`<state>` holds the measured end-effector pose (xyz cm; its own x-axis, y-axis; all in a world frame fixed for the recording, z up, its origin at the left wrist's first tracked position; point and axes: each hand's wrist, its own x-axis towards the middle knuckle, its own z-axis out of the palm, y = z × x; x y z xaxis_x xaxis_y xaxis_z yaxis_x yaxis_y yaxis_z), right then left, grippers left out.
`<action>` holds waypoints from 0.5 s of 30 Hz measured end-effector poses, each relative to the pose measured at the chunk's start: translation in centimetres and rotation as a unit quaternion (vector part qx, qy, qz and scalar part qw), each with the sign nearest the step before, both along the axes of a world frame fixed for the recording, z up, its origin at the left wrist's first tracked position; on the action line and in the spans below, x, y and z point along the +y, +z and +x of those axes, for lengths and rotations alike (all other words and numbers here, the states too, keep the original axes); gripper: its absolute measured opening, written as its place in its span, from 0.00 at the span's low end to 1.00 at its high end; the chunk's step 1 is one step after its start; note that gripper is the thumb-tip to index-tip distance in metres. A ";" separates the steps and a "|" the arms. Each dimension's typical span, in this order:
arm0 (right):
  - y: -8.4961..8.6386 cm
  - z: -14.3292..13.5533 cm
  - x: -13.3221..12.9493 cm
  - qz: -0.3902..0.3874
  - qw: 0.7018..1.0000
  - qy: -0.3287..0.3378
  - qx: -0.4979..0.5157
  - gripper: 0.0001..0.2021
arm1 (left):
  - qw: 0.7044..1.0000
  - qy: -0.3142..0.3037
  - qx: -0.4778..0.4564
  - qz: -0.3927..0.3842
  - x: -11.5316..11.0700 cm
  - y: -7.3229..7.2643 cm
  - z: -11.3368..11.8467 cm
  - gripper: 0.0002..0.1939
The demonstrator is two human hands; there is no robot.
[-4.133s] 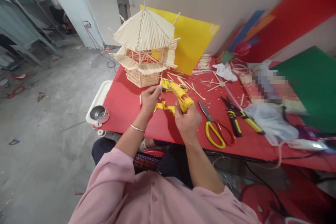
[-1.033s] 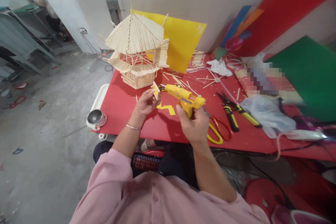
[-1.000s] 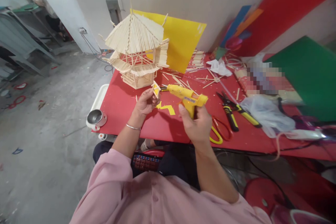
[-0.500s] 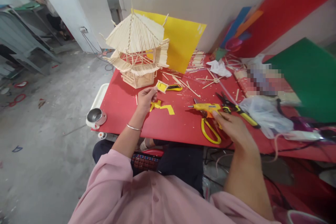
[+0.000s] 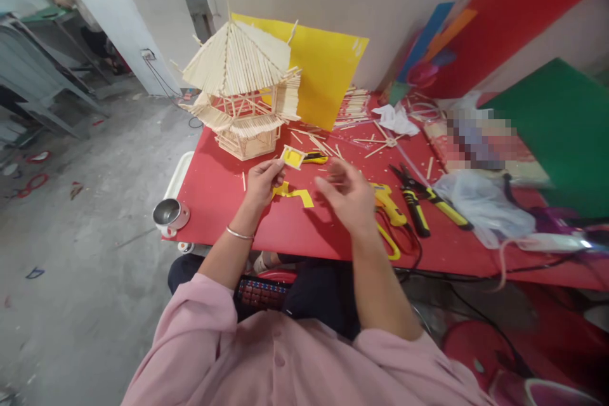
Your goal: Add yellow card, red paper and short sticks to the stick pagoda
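Pinched in my left hand [image 5: 264,179] is a small wooden-stick frame [image 5: 292,157] with a yellow panel in it. My right hand [image 5: 347,193] hangs over the table, fingers apart and holding nothing. To its right a yellow glue gun [image 5: 389,203] lies on the red table, partly over yellow-handled scissors [image 5: 391,244]. Yellow paper scraps [image 5: 299,196] lie just below the small frame. Behind it rests a yellow and black utility knife [image 5: 316,158]. A pagoda-shaped model of thin sticks [image 5: 242,95] stands at the table's back left.
A yellow sheet [image 5: 328,70] leans behind the model. Loose sticks [image 5: 354,104] and a white tissue [image 5: 397,119] lie toward the back. Two pliers-like tools [image 5: 416,206] and a plastic bag [image 5: 485,206] are at right. A metal cup [image 5: 170,214] stands beyond the table's left edge.
My right hand has let go of the glue gun, which now lies on the table, and has moved left toward the small frame. My left hand keeps its hold on the frame.
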<state>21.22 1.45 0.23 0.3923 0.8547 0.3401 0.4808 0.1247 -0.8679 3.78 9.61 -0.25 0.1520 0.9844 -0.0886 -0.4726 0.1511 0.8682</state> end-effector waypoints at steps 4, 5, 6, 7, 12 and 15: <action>-1.0 -4.6 3.8 0.005 0.987 0.088 0.136 0.40 | 1.000 -0.015 -0.023 -0.012 0.2 -0.1 0.0 0.16; -1.1 -5.0 4.3 0.017 0.988 0.080 0.129 0.40 | 0.999 -0.015 -0.027 -0.014 0.2 -0.1 0.0 0.16; -1.2 -5.0 4.5 0.029 0.991 0.071 0.111 0.40 | 0.999 -0.015 -0.030 -0.016 0.2 -0.2 0.0 0.16; -1.1 -4.9 4.6 0.038 0.993 0.061 0.088 0.38 | 0.999 -0.015 -0.030 -0.018 0.2 -0.2 0.0 0.16; -0.7 -4.0 3.8 0.052 0.998 0.027 0.007 0.25 | 0.999 -0.027 0.001 -0.032 -0.2 0.2 0.3 0.16; -0.5 -3.9 3.5 0.047 0.999 0.016 -0.012 0.24 | 0.999 -0.039 -0.003 -0.031 -0.4 0.4 0.4 0.17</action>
